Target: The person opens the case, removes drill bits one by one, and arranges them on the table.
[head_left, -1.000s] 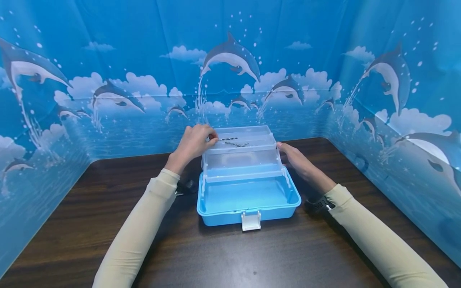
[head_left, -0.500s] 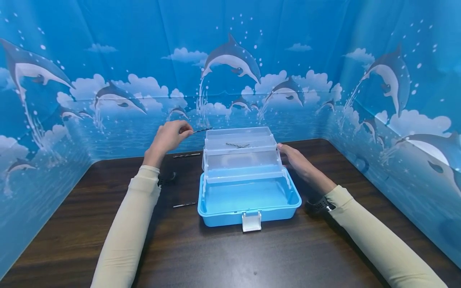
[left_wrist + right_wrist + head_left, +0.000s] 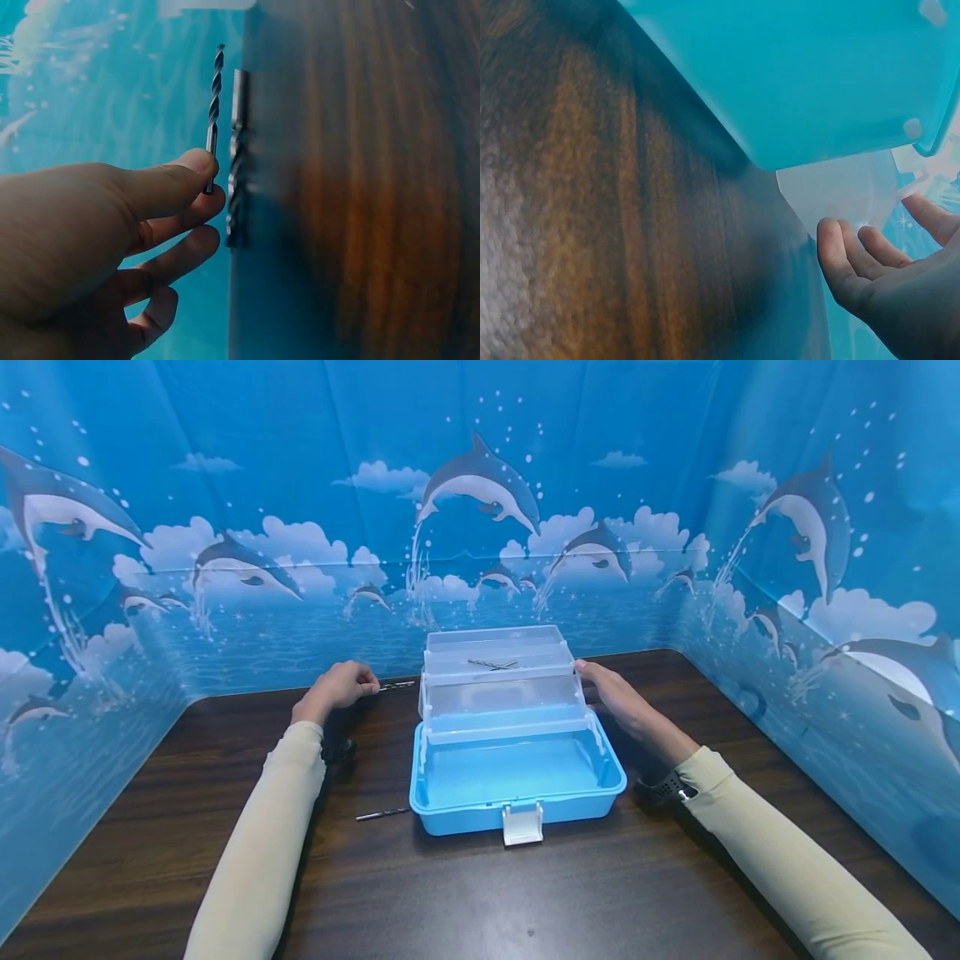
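Between thumb and index finger, my left hand [image 3: 339, 685] pinches a drill bit [image 3: 215, 97] by its shank, at the back left of the table. Close beside it lies a thicker drill bit [image 3: 238, 161] along the table's back edge. Another drill bit [image 3: 382, 814] rests left of the blue toolbox [image 3: 480, 822], whose translucent trays are spread out. Crossed thin drill bits [image 3: 492, 665] lie in the upper tray [image 3: 517, 647]. At that tray's right end, my right hand [image 3: 618, 697] touches the edge with its thumb, fingers loosely bent beside it.
The toolbox's lower compartment is blue, with a white latch [image 3: 522, 823] hanging down at the front. A dark wooden table [image 3: 600, 893] carries everything. Dolphin-printed curtain [image 3: 300, 527] stands along the table's back and both sides.
My left hand has carried the drill bit out of the upper tray, leftwards and then down towards the table's back edge. The right hand stays at the toolbox.
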The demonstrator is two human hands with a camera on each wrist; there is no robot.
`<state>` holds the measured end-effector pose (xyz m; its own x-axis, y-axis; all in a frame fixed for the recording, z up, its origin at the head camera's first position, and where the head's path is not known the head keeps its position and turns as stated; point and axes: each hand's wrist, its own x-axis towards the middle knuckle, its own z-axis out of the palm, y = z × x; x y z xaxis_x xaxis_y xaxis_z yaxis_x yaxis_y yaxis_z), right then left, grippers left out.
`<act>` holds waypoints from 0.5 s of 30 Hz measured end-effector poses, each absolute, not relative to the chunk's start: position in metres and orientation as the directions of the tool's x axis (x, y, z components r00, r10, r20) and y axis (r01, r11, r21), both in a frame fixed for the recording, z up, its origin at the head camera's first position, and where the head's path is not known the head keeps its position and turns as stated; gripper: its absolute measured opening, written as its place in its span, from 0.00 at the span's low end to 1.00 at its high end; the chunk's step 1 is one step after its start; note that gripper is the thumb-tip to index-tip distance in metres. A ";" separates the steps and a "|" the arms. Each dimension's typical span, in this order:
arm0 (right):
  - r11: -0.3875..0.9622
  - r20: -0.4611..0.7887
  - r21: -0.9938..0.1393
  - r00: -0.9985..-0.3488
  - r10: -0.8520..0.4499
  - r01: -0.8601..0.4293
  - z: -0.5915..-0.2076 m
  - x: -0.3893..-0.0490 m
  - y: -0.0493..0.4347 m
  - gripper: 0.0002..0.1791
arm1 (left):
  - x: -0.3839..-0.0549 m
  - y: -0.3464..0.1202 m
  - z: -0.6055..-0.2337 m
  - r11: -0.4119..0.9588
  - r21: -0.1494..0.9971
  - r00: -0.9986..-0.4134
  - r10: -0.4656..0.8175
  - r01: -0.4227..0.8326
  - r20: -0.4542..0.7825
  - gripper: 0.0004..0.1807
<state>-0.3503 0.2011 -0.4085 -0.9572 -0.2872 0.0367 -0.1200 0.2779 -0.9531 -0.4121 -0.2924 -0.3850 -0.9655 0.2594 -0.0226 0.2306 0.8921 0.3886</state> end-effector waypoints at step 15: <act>0.273 0.050 -0.953 -0.959 -0.281 -0.130 -0.409 -0.349 0.202 0.44 | -0.416 -0.295 -0.405 0.905 0.385 -0.978 0.207 0.182 -0.023 0.12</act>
